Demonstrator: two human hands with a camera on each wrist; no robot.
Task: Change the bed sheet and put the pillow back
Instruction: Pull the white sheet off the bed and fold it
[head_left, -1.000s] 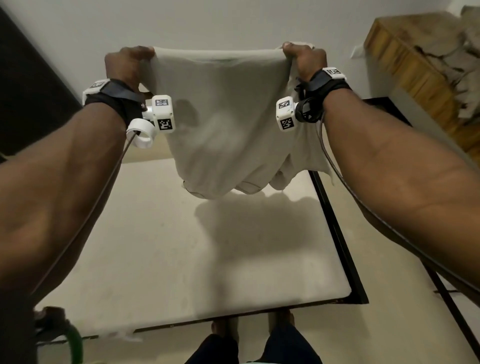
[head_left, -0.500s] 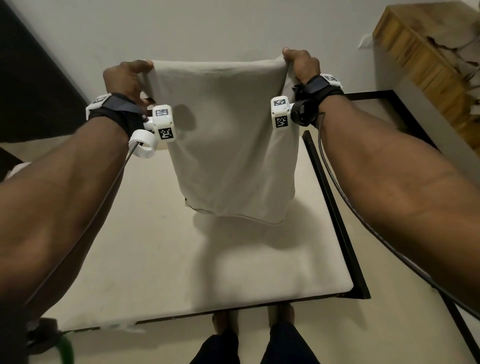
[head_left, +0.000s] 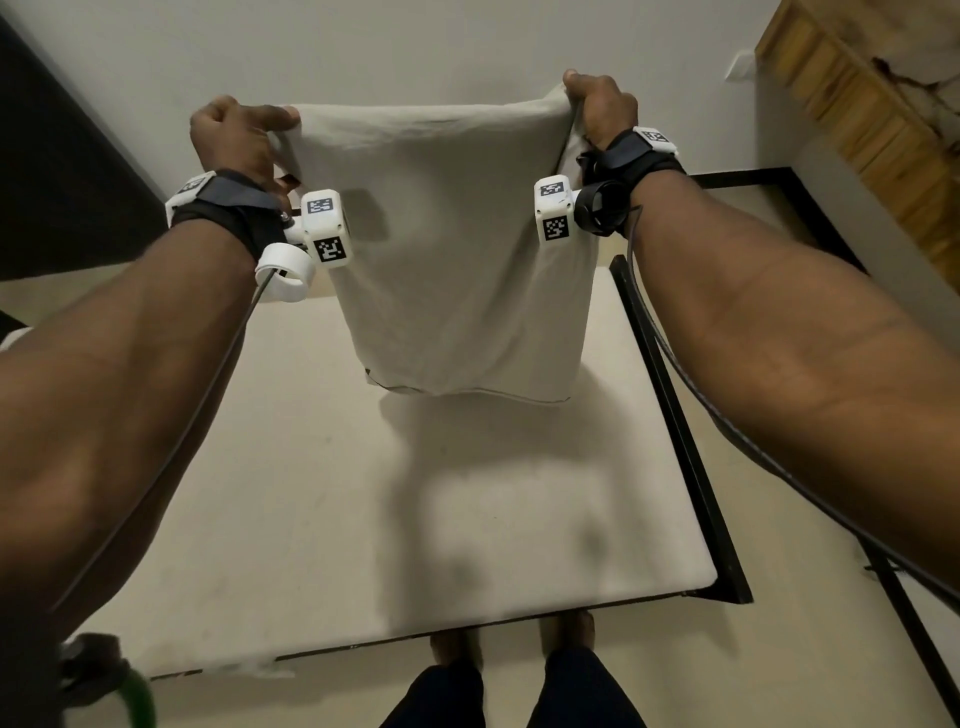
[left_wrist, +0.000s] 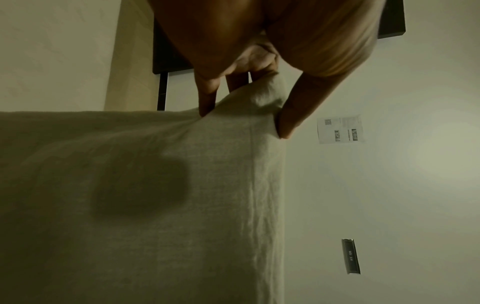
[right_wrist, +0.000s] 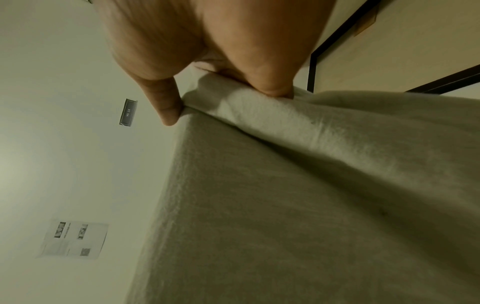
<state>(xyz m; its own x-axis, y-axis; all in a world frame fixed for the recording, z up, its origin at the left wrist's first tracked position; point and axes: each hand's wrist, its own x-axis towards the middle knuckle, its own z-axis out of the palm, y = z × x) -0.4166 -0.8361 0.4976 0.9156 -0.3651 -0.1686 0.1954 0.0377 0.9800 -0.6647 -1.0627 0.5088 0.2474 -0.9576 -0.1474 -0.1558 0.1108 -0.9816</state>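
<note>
A folded off-white bed sheet (head_left: 457, 249) hangs in the air above the bare mattress (head_left: 363, 519). My left hand (head_left: 239, 135) pinches its upper left corner and my right hand (head_left: 597, 104) pinches its upper right corner, so the top edge is stretched taut between them. The left wrist view shows my fingers (left_wrist: 207, 98) and thumb clamping a bunched corner of the sheet (left_wrist: 182, 195). The right wrist view shows my thumb (right_wrist: 166, 107) and fingers gripping a rolled fold of the sheet (right_wrist: 298, 195). The sheet's lower hem hangs free over the mattress. No pillow is in view.
A black metal bed frame (head_left: 675, 415) edges the mattress on the right and front. A wooden shelf (head_left: 872, 104) stands at the far right by the white wall (head_left: 415, 47). My feet (head_left: 509, 644) stand at the bed's foot. A dark object with a green part (head_left: 114, 686) is at the lower left.
The crumpled lower part of the sheet has dropped and straightened into a flat hanging panel. Both hands have stayed on the top corners and lowered slightly in the picture.
</note>
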